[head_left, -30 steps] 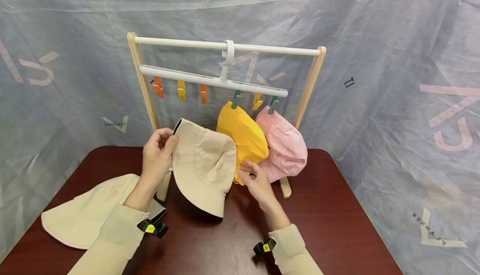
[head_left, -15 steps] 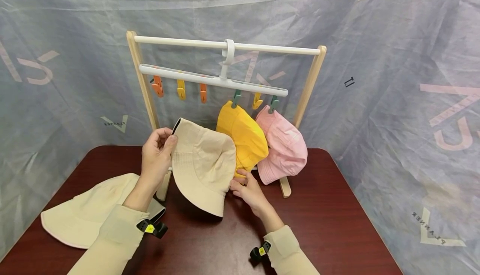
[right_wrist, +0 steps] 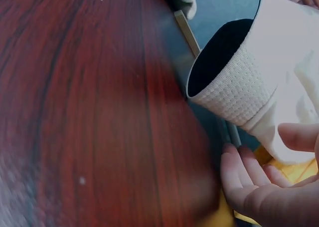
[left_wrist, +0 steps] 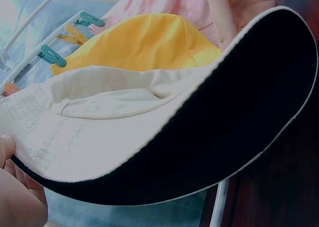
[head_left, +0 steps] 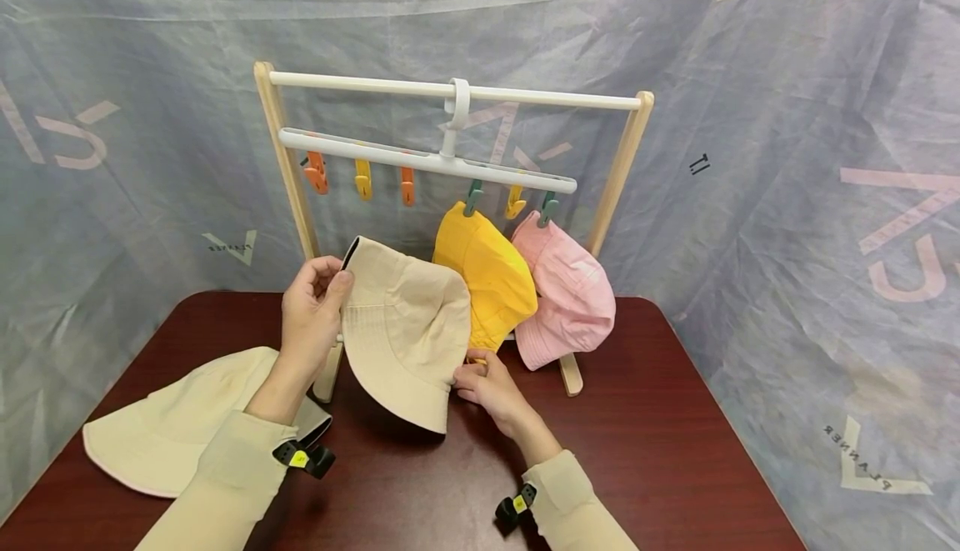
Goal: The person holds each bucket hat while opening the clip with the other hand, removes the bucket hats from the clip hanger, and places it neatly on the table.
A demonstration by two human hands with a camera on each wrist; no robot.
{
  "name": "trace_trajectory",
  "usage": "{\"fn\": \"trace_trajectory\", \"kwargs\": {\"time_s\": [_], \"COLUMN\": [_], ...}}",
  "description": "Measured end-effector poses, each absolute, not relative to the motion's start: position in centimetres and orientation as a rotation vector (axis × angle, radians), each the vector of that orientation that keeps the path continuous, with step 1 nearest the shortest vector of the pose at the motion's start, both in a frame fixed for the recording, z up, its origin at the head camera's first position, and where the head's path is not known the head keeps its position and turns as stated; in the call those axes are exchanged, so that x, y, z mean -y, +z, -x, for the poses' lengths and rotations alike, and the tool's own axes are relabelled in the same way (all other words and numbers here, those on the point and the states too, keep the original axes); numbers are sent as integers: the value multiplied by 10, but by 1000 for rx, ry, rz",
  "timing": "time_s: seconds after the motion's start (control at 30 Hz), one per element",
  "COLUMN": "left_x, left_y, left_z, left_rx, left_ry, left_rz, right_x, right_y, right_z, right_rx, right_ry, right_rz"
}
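Head view: I log the left hand (head_left: 311, 309) pinching, fingers curled; the right hand (head_left: 491, 388) sits lower, thumb apart from loosely bent fingers. Left forearm (head_left: 225, 472) and right forearm (head_left: 577, 497), both sleeved, angle inward.

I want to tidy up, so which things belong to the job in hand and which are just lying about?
Seemingly in the job:
beige hat, held by the left hand, right hand close by
yellow hat and pink hat, clipped up
hanger, clips and rack

Just lying about:
other pale hat, on the table, perhaps for the job too
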State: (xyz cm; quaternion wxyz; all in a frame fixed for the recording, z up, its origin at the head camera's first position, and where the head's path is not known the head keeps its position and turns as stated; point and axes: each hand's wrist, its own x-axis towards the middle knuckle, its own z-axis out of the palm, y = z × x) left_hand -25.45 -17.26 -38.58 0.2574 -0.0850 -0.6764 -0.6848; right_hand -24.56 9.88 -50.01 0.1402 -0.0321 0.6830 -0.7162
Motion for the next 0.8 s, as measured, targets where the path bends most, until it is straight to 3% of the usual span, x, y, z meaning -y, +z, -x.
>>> {"fn": "trace_trajectory", "kwargs": {"time_s": [0.8], "left_x": [189], "left_y": [-389], "left_z": [241], "left_rx": [1863], "left_ry": [-1860], "left_rz": [161], "right_x": [-99], "right_y": [-488], "right_z": [240], "right_rx": [-2104], "right_ry": [-2064], "right_rz": [168]}}
